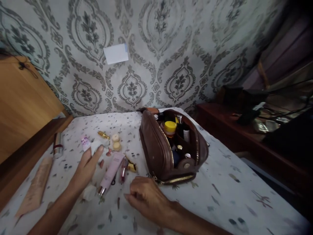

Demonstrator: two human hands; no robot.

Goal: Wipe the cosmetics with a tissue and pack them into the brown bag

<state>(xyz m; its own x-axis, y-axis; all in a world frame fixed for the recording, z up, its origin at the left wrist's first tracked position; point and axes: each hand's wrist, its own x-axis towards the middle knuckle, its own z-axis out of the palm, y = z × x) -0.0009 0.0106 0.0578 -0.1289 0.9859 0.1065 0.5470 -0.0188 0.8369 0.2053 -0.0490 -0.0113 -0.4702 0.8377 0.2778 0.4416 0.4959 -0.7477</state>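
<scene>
My left hand (87,165) reaches over the small items on the patterned white cloth, thumb and finger stretched apart. Its fingertips are at a small blurred white item (96,143); I see no firm grip on it. A purple-and-white rounded item (85,142), a gold tube (103,134) and two cream-coloured round pieces (116,142) lie around it. My right hand (146,195) is curled closed on the cloth, its inner fingers hidden. Beyond it stand a pink tube (111,173), a lip gloss (124,169) and an open brown cosmetic bag (156,147).
The bag holds a yellow-lidded jar (170,127) and several bottles. A beige tube (36,186) and a silver-and-brown cylinder (58,145) lie at the left edge. Patterned wallpaper (132,85) rises behind. A dark red cabinet (215,120) with cables stands right.
</scene>
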